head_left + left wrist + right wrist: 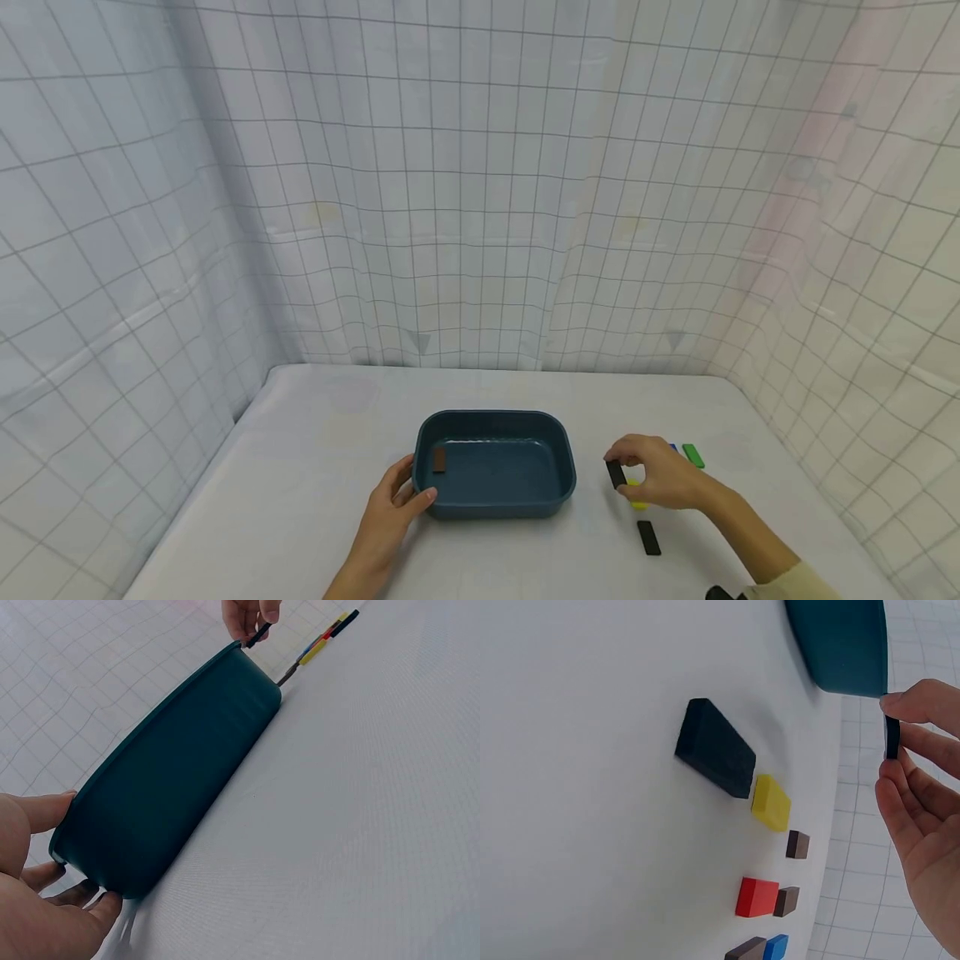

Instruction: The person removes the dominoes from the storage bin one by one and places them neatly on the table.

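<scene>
A dark blue-green rectangular tub (498,510) stands on the white table. My left hand (392,504) grips its left end, thumb at the rim and fingers against the outer wall. Inside the tub, toward the left, lies a small brown block (439,460). To the right of the tub, my right hand (660,475) pinches a flat black block (616,474) between thumb and fingertips, raised above the table. Under that hand a yellow block (637,503) is partly hidden. Another black block (649,538) lies nearer the front.
Beyond the right hand lie a green block (693,456) and a partly covered blue block (673,447). The right wrist view also shows a red block (756,897) and several brown ones. White gridded curtains (480,208) enclose the table's back and sides.
</scene>
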`<state>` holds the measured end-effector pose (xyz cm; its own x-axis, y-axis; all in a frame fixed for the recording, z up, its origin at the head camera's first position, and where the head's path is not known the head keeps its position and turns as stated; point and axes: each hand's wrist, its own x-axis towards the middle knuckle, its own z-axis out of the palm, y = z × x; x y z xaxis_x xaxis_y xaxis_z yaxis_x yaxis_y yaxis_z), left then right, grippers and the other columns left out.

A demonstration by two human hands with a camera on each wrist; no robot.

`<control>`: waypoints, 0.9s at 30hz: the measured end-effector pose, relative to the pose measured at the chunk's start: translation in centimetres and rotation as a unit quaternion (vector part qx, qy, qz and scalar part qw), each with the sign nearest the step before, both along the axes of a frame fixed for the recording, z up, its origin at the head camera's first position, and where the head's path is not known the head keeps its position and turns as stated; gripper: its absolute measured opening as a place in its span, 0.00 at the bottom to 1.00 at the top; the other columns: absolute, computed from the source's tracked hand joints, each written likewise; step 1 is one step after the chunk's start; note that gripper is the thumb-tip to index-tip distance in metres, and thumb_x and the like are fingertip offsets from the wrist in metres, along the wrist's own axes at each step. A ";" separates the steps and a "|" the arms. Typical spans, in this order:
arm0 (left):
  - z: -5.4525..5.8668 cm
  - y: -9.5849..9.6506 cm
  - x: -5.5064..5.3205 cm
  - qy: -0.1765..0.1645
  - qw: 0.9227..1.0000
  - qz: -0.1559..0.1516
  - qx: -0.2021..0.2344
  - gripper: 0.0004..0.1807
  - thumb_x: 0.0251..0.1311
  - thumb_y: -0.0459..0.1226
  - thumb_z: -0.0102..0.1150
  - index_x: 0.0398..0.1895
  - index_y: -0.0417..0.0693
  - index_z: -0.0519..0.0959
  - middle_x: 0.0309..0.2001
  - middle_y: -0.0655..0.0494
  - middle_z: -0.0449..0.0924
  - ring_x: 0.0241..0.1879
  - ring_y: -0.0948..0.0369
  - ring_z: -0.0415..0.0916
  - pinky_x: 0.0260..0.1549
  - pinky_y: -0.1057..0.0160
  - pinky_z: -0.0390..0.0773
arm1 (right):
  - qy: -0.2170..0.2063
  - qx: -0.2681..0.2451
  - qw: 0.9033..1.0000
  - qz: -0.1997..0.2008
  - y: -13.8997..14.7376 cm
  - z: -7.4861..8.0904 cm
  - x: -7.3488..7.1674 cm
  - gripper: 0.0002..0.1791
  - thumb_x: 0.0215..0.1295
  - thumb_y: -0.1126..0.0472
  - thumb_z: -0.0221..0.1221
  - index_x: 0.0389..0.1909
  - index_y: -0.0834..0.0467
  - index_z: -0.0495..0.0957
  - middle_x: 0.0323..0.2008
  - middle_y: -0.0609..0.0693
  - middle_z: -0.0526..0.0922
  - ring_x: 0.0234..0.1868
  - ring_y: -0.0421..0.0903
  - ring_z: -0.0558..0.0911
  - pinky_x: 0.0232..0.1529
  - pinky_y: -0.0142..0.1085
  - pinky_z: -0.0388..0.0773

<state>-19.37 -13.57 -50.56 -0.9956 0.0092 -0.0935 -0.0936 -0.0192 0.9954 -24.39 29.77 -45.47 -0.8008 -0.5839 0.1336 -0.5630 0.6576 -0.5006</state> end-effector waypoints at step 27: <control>-0.2 -0.1 0.0 0.007 1.000 -0.005 0.005 0.42 0.68 0.36 0.68 0.80 0.40 0.57 0.77 0.34 0.56 0.75 0.35 0.55 0.68 0.39 0.66 | -0.063 0.006 0.996 -0.058 5.3 -2.5 3.7 0.21 0.54 0.61 0.75 0.49 0.58 0.82 0.48 0.45 0.81 0.43 0.41 0.79 0.48 0.40 0.84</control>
<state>-19.39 -13.63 -50.75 -0.9967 0.0191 -0.0795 -0.0800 -0.0294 0.9964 -20.66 35.04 -47.97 -0.8729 -0.4874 0.0221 -0.4163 0.7204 -0.5547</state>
